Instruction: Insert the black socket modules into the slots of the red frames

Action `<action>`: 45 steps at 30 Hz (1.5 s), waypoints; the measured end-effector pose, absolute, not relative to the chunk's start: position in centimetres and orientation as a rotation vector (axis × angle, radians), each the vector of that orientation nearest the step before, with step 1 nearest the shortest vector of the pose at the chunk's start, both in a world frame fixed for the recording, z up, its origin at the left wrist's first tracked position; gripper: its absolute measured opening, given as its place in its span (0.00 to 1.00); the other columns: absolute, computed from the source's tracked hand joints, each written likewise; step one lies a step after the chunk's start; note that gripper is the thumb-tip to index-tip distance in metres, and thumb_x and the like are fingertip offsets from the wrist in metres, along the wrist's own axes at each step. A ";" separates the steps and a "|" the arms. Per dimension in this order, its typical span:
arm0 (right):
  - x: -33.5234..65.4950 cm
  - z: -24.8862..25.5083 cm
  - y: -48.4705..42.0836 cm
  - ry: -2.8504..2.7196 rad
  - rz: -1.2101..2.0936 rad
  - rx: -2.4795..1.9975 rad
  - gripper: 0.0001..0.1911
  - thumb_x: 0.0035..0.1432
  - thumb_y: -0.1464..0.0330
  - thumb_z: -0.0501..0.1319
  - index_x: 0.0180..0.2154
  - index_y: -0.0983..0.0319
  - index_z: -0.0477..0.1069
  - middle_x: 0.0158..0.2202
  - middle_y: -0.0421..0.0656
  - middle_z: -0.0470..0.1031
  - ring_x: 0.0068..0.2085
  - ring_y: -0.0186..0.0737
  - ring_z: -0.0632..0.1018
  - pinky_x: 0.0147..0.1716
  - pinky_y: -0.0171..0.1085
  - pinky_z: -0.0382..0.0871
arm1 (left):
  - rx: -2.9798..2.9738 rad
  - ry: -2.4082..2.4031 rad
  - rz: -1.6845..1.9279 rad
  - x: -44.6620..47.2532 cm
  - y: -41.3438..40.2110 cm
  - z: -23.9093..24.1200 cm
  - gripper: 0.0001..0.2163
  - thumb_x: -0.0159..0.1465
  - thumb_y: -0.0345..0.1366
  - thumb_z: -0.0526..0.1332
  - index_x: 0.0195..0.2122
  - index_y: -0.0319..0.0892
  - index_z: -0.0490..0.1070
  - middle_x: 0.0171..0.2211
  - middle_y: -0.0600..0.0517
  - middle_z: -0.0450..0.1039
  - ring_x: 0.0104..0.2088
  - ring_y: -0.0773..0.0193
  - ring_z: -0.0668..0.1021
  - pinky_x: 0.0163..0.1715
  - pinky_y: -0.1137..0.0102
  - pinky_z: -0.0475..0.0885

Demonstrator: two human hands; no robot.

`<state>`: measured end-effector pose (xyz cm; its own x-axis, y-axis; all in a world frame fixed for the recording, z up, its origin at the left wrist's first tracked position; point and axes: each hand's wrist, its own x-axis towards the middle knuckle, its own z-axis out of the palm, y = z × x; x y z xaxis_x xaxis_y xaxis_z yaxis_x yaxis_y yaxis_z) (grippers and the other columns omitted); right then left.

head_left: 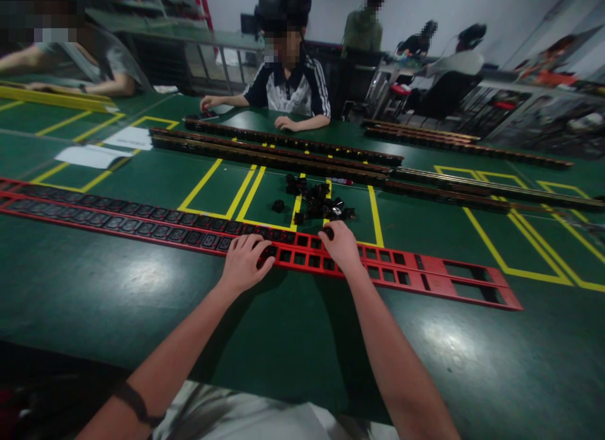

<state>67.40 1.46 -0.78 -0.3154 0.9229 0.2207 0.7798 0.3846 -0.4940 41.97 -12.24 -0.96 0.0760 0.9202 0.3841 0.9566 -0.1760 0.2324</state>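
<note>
Two long red panels (307,258) with rows of square cutouts lie side by side across the table. Black sockets (163,232) fill their left part, while the cutouts toward the right are bare. My left hand (243,261) rests over the panels at the end of the filled stretch, fingers and thumb curled around a black socket (267,256). Over the far row of cutouts, my right hand (343,244) pinches a small black socket (328,232) between thumb and fingers. A loose heap of black sockets (317,200) lies just beyond the panels.
Long dark rails (274,156) lie across the table behind the heap, and more dark rails (472,147) are at the right. Paper sheets (92,156) lie at left. Yellow tape (375,216) marks the green tabletop (283,339). A person (293,90) sits opposite; others are behind.
</note>
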 end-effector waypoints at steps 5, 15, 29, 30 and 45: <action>67.3 -0.5 1.3 -2.232 0.392 -1.464 0.10 0.67 0.66 0.58 0.45 0.61 0.74 0.46 0.48 0.77 0.46 0.49 0.76 0.47 0.46 0.67 | -2.246 -1.968 -0.703 41.9 -12.3 -0.9 0.16 0.68 0.44 0.57 0.52 0.43 0.74 0.50 0.44 0.74 0.52 0.49 0.73 0.53 0.53 0.65; 66.8 -0.4 0.5 -2.119 0.356 -1.132 0.10 0.65 0.66 0.59 0.46 0.60 0.73 0.47 0.50 0.76 0.50 0.50 0.73 0.51 0.48 0.69 | -2.255 -1.966 -0.707 41.9 -12.2 -1.0 0.16 0.68 0.45 0.57 0.52 0.44 0.74 0.50 0.44 0.74 0.52 0.50 0.73 0.53 0.53 0.65; 62.4 0.3 -4.3 -2.397 0.657 -0.738 0.06 0.63 0.66 0.62 0.41 0.60 0.72 0.41 0.44 0.77 0.38 0.39 0.77 0.37 0.36 0.69 | -2.243 -1.959 -0.733 41.7 -12.1 -1.1 0.15 0.65 0.42 0.61 0.51 0.46 0.75 0.47 0.46 0.74 0.50 0.51 0.73 0.50 0.55 0.66; 62.5 0.3 -4.3 -2.414 0.636 -0.742 0.06 0.63 0.66 0.62 0.42 0.60 0.72 0.41 0.44 0.77 0.38 0.39 0.77 0.37 0.36 0.69 | -2.243 -1.962 -0.734 41.7 -12.1 -1.1 0.15 0.65 0.42 0.61 0.51 0.46 0.75 0.48 0.46 0.74 0.50 0.51 0.73 0.51 0.55 0.66; 62.4 0.9 -4.6 -2.551 0.533 -0.757 0.06 0.62 0.68 0.63 0.43 0.59 0.71 0.45 0.44 0.78 0.43 0.41 0.78 0.36 0.36 0.69 | -2.230 -1.990 -0.722 41.9 -12.1 -1.1 0.15 0.65 0.43 0.61 0.51 0.46 0.75 0.49 0.45 0.74 0.51 0.50 0.73 0.51 0.54 0.66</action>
